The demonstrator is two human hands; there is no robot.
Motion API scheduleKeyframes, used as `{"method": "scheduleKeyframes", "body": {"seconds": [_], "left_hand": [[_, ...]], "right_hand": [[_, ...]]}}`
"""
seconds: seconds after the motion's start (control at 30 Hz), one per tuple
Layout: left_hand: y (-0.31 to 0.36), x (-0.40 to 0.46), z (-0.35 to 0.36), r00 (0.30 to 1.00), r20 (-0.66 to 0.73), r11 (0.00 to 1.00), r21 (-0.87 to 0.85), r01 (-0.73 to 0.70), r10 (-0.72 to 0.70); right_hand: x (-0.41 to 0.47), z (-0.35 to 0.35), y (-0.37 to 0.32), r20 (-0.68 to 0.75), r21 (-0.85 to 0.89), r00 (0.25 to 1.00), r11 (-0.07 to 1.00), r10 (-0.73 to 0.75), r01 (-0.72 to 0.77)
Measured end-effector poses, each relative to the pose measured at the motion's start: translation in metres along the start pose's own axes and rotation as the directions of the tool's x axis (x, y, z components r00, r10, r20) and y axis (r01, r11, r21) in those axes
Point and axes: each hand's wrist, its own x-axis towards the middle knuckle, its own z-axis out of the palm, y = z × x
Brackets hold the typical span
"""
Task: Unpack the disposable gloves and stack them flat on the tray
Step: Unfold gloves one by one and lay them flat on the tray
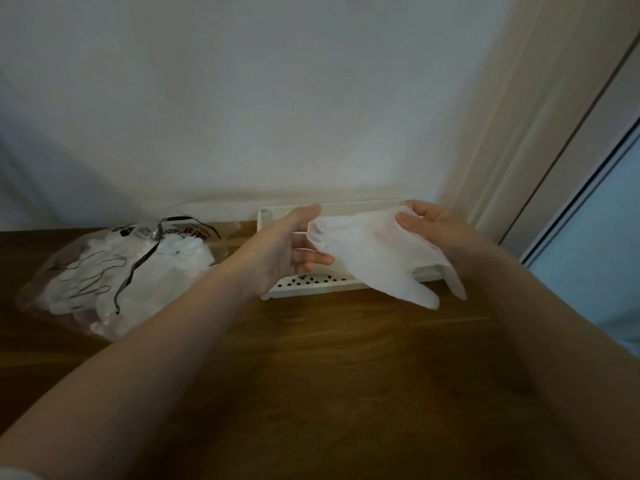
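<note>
Both hands, left [287, 251] and right [429, 226], pinch a thin translucent white plastic glove [374, 258] above the perforated white plastic tray [311, 289] at the wooden bench's [346, 375] far edge.

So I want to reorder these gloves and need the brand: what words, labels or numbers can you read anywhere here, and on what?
Clear plastic glove bag, dark print near its top edge: a few characters and letters show, too blurred and creased to read.
Same bag, black line drawing of a hand: a picture, no text.
Disposable glove held by both hands: no print visible.
White perforated tray: no print visible.
</note>
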Motion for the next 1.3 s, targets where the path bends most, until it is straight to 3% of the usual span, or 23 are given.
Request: {"method": "scheduleKeyframes", "body": {"seconds": [0.13,0.27,0.33,0.43,0.53,0.6,0.7,0.77,0.83,0.93,1.0,1.2,1.27,1.3], "left_hand": [[-0.004,0.023,0.004,0.998,-0.067,0.967,0.253,0.013,0.004],[-0.009,0.038,0.004,0.971,-0.178,0.899,0.432,-0.066,0.157],[-0.009,0.046,0.002,0.943,-0.203,0.798,0.595,-0.097,0.265],[-0.008,0.058,-0.005,0.896,-0.191,0.592,0.801,-0.094,0.401],[-0.009,0.07,-0.01,0.867,-0.199,0.477,0.877,-0.05,0.456],[-0.01,0.072,-0.011,0.859,-0.197,0.356,0.934,0.019,0.473],[-0.011,0.068,-0.007,0.768,-0.03,0.056,0.998,-0.008,0.639],[-0.009,0.065,0.004,0.737,0.212,-0.123,0.977,-0.173,0.642],[-0.018,0.066,0.01,0.797,0.383,-0.235,0.923,-0.306,0.467],[-0.033,0.073,0.001,0.959,0.26,-0.251,0.941,-0.226,0.11],[-0.04,0.077,-0.007,0.985,0.17,-0.27,0.949,-0.162,0.005],[-0.049,0.075,-0.023,0.989,0.147,-0.146,0.979,-0.143,0.013],[-0.046,0.064,-0.025,0.979,0.191,-0.058,0.981,-0.188,0.068],[-0.043,0.055,-0.026,0.969,0.219,-0.017,0.976,-0.218,0.118]], "right_hand": [[0.022,-0.013,-0.017,0.116,-0.204,0.993,0.979,0.004,0.02],[0.047,-0.021,-0.024,0.182,-0.233,0.982,0.972,0.046,-0.003],[0.059,-0.024,-0.022,0.163,-0.37,0.983,0.929,0.083,-0.017],[0.083,-0.024,-0.01,-0.011,-0.67,0.999,0.742,0.034,-0.033],[0.092,-0.007,0.003,-0.291,-0.83,0.948,0.526,-0.127,-0.184],[0.086,0.01,0.011,-0.263,-0.934,0.907,0.323,-0.328,-0.154],[0.071,0.047,0.019,-0.03,-0.943,0.858,0.3,-0.512,0.146],[0.069,0.065,0.027,0.099,-0.918,0.896,0.308,-0.432,0.25],[0.07,0.072,0.041,0.183,-0.928,0.956,0.282,-0.23,0.245],[0.072,0.063,0.055,0.185,-0.945,0.981,0.264,-0.052,0.192],[0.071,0.051,0.058,0.149,-0.955,0.988,0.253,-0.044,0.156],[0.06,0.012,0.063,-0.035,-0.951,0.993,0.3,0.112,-0.067],[0.055,0.014,0.056,-0.076,-0.948,0.995,0.303,0.066,-0.093],[0.051,0.02,0.05,-0.097,-0.943,0.995,0.321,-0.026,-0.084]]}}
